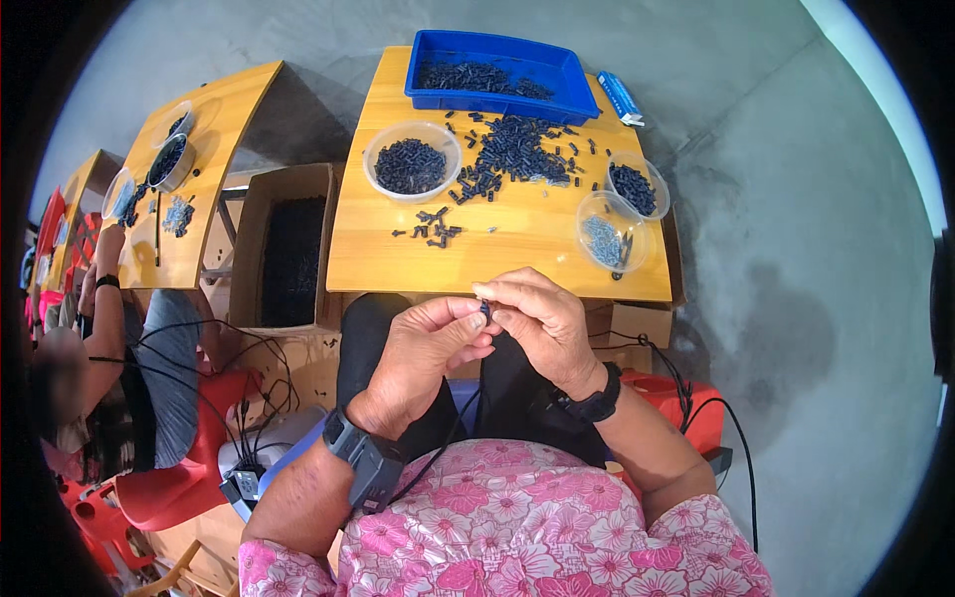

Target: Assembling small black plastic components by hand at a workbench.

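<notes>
My left hand [426, 345] and my right hand [542, 326] meet just in front of the near table edge, above my lap. Between their fingertips is a small black plastic piece [485, 310], mostly covered by the fingers. Both hands pinch it, the left from its side and the right from above. Closest on the yellow table [497, 251] lies a little group of black pieces [435, 229]. Beyond that spreads a larger pile of black pieces [517, 149].
A blue tray [497, 102] stands at the far edge, near a blue box [620, 98]. Round tubs of black pieces [411, 164] [633, 189] flank the pile; another tub [601, 239] holds pale small parts. A cardboard box [333, 214] stands left. A co-worker [149, 368] sits at a neighbouring table.
</notes>
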`<state>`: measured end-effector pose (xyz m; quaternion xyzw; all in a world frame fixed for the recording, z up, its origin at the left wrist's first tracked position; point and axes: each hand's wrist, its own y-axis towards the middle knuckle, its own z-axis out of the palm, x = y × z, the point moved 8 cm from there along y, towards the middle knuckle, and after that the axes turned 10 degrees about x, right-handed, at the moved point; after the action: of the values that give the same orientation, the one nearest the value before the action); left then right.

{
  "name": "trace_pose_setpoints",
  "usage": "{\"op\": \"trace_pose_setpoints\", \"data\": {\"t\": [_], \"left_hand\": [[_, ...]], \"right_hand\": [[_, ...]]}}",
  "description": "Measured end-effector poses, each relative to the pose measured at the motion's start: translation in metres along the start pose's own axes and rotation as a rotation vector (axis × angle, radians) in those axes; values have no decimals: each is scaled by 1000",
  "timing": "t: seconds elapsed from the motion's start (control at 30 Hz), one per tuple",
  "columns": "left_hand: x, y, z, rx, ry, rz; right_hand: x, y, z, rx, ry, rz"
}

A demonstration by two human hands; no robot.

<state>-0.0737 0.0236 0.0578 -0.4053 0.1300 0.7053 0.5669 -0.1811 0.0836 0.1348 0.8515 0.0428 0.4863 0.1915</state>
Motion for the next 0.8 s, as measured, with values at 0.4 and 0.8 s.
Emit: {"op": "trace_pose_setpoints", "data": {"t": [0.4,0.8], "left_hand": [[4,-1,-3,7,-78,0],[8,2,7,102,31,-13]], "right_hand": [[-1,0,-1,68,-3,56],[-22,-2,-3,50,234,127]]}}
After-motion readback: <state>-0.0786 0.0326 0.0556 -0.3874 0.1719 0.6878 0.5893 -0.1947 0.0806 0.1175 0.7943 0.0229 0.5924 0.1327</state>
